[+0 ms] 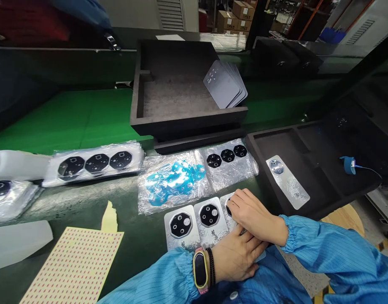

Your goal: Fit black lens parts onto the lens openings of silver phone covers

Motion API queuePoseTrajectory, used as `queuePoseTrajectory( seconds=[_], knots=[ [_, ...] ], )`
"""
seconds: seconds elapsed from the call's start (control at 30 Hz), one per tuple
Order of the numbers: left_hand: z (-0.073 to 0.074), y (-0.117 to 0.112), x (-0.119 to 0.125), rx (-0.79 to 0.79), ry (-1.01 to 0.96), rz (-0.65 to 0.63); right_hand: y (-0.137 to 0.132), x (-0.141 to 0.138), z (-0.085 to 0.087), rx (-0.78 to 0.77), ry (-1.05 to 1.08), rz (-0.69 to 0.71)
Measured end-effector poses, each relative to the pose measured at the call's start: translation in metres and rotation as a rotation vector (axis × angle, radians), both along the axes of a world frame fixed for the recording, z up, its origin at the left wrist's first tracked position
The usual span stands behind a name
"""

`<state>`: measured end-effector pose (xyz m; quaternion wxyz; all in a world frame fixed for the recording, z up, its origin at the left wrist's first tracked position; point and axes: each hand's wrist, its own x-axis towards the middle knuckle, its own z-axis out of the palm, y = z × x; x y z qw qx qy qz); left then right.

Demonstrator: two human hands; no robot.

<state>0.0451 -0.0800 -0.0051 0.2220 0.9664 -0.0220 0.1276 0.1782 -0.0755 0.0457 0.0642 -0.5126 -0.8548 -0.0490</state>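
Three silvery panels lie in a row on the bench in front of me: a left panel, a middle panel and a third, mostly covered by my hands. The left and middle ones carry a black octagonal piece with round holes and dark lettering below. My right hand has its fingers bent together over the third panel's black octagonal piece. My left hand, below and partly under the right, lies flat across that panel with fingers extended. The right fingertips hide most of the piece.
Blue film pieces lie on clear plastic beside bagged black octagons. Another bagged stack is to the left. A dark tray holds grey plates; a right tray holds one panel. A yellow dotted sheet lies front left.
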Motion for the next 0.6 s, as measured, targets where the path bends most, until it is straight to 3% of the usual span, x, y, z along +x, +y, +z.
queuePoseTrajectory(
  seconds=[0.6],
  knots=[
    [0.012,0.006,0.002,0.072,0.075,-0.049,0.008,-0.001,0.004,0.006,-0.152,0.088]
  ],
)
